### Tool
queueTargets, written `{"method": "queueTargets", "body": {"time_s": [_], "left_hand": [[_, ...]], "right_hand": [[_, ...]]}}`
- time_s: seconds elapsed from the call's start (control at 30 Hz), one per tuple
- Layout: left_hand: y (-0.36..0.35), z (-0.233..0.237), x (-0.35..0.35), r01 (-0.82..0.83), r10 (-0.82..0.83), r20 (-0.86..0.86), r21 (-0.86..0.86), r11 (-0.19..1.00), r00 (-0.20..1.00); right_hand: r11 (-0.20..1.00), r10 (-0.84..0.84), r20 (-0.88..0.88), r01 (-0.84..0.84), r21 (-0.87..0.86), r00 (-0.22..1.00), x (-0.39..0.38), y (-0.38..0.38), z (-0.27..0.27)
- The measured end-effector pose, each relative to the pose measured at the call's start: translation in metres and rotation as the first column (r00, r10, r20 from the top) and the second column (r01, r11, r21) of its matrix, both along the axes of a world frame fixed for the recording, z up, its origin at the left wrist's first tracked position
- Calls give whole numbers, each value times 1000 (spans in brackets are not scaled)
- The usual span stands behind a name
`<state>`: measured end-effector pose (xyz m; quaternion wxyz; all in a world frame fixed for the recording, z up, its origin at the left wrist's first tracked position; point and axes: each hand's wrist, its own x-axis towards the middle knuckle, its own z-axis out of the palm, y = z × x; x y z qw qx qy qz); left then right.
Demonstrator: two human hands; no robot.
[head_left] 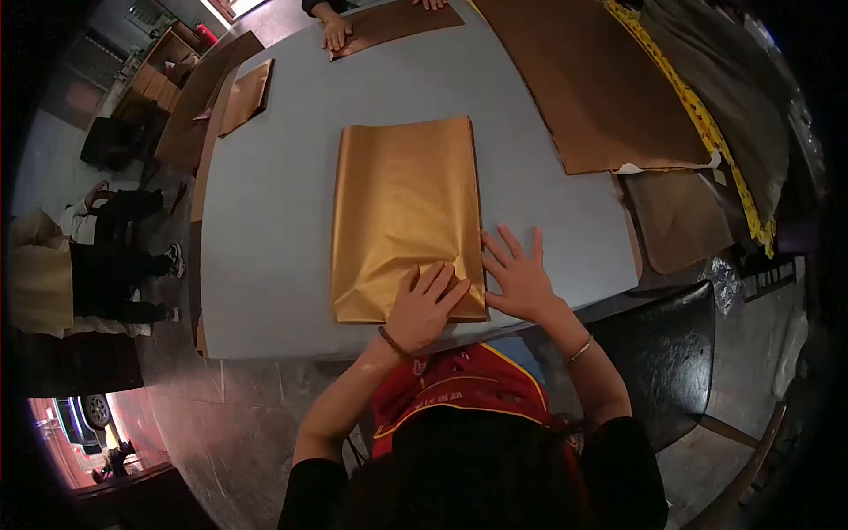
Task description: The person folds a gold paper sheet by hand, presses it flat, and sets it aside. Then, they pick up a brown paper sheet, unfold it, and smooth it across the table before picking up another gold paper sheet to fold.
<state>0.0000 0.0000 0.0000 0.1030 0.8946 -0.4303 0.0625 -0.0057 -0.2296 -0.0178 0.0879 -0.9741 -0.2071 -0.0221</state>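
A gold sheet-like packet [402,194], folded flat with creases near its lower edge, lies on the grey table [265,221] in front of me. My left hand [422,311] rests on the packet's lower part, fingers spread and pointing up and to the right. At the packet's lower right edge, my right hand [523,278] lies on the table with its fingers fanned out, its left side touching or very near the edge. Neither hand grips anything.
Across the table, a co-worker's hands [336,34] touch a brown sheet [402,26]. A folded brown piece [246,97] lies at the upper left. Large brown board [601,88] covers the upper right. A black chair [662,371] stands at the lower right; a person sits at far left.
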Motion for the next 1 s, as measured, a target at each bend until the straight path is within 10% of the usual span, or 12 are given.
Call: {"method": "queueTargets", "body": {"time_s": [1.0], "left_hand": [[-3,4,8,56,-56,-27,-11,998,998]], "right_hand": [[993,28,-51,-22,114,998,-2,-9,2]]}}
